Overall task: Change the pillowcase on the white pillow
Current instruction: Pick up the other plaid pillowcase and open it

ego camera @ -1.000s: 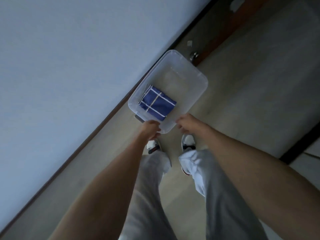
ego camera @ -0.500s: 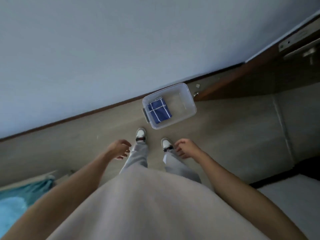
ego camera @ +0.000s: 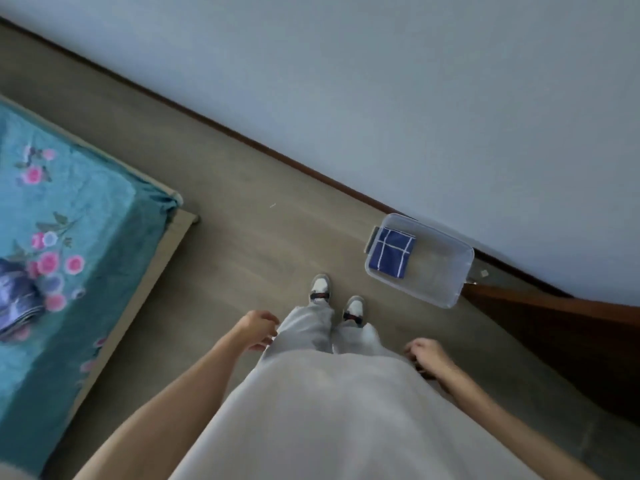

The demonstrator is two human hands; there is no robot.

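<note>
Both hands hang free beside the legs: the left hand with fingers loosely curled and nothing in it, the right hand likewise relaxed and holding nothing. A second ago both gripped the near rim of the clear bin; half a second ago they had already let go and dropped to the sides, and they are now a little farther apart.

The view has swung to the left since then. The wall fills the upper right, and the wood floor runs beneath it. The bed, with its teal flowered sheet, now takes up the left side, where only a corner showed half a second ago. On it, at the left edge, lies a bundle of bluish-grey cloth; whether it is the pillow cannot be told.

The clear plastic bin sits on the floor against the wall, ahead and to the right of the shoes, well apart from both hands. In its left end lies the folded blue pillowcase with white lines, as before.
</note>
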